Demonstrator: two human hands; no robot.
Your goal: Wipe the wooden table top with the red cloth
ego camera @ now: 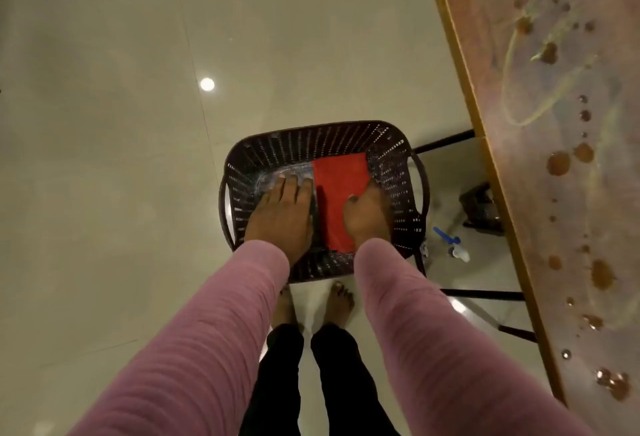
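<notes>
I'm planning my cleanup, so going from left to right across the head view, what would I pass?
left hand → red cloth → right hand → blue-and-white bottle → wooden table top

Position: one wide-angle camera, head-worn.
Facing: steeply down at the dark perforated plastic basket (304,144) on the pale tiled floor (121,165).
Nearness: close.
Right edge: brown wooden table top (533,200).
</notes>
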